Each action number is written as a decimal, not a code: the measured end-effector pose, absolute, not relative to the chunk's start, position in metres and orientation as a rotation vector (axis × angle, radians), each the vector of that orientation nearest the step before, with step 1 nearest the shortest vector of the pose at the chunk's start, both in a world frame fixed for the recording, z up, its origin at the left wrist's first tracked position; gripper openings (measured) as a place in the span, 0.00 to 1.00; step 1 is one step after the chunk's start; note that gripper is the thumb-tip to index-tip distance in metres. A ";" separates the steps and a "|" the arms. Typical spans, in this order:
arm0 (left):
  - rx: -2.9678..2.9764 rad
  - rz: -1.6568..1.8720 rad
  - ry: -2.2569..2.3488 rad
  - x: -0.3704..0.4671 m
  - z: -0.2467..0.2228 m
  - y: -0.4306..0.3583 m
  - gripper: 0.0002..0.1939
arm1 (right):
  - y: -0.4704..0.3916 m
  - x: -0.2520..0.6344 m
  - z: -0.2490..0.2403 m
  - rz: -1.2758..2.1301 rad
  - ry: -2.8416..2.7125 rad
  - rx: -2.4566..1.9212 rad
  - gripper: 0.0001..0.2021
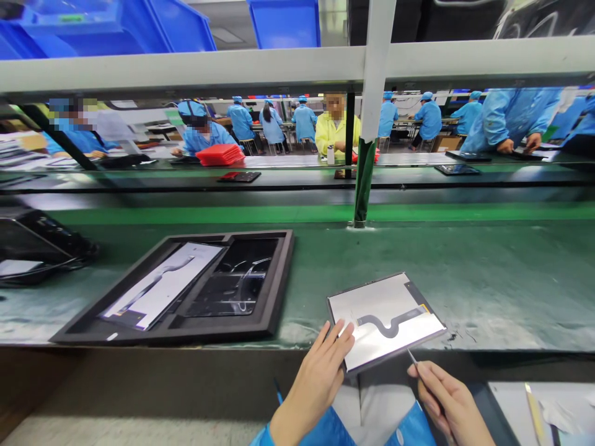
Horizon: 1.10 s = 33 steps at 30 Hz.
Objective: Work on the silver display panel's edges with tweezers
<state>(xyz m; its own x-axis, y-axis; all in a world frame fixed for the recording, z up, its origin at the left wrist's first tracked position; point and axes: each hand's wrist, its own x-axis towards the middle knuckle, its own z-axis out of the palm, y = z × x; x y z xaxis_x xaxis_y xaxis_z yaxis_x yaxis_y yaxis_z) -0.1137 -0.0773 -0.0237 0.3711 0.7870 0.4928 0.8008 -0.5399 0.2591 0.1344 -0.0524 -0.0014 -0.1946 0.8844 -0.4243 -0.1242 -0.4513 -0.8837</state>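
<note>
A flat display panel [374, 298] with a white back and a wavy dark ribbon cable [393, 328] lies on the green bench, its near corner jutting past the front edge. My left hand [320, 378] rests on its left side, fingers stretched out over the white surface; the thumb is partly hidden by the panel's edge. In my right hand [446, 396] are thin pointed metal tweezers [413, 358], gripped between thumb and fingers. Their tip is just below the panel's near edge, apart from it as far as I can see.
Left of the panel, a black foam tray [274, 310] holds another white-backed panel [160, 285] and a glossy black screen [227, 285]. A green post [365, 179] stands behind. A dark device [37, 241] sits far left. Co-workers in blue sit beyond the conveyor [288, 179].
</note>
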 end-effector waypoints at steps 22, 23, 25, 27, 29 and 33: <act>-2.598 -0.887 -1.540 -0.114 -0.023 -0.078 0.39 | -0.041 0.150 0.012 1.620 -0.918 -1.373 0.29; -2.595 -0.885 -1.537 -0.114 -0.023 -0.078 0.39 | -0.040 0.150 0.013 1.613 -0.910 -1.380 0.30; -2.592 -0.881 -1.537 -0.114 -0.023 -0.078 0.39 | -0.039 0.149 0.016 1.606 -0.900 -1.394 0.30; -2.595 -0.879 -1.539 -0.114 -0.022 -0.078 0.39 | -0.037 0.150 0.018 1.606 -0.894 -1.405 0.30; -2.597 -0.884 -1.535 -0.114 -0.022 -0.078 0.40 | -0.037 0.151 0.019 1.601 -0.885 -1.408 0.31; -2.602 -0.882 -1.536 -0.114 -0.021 -0.078 0.39 | -0.036 0.153 0.020 1.588 -0.860 -1.410 0.30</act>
<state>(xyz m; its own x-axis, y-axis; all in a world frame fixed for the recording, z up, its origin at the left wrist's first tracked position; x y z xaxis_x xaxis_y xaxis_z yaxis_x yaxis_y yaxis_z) -0.1144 -0.0778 -0.0212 0.3666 0.8087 0.4600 0.8052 -0.5235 0.2786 0.1528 -0.0356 0.0202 -0.0312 0.9044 -0.4256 -0.1379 -0.4256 -0.8943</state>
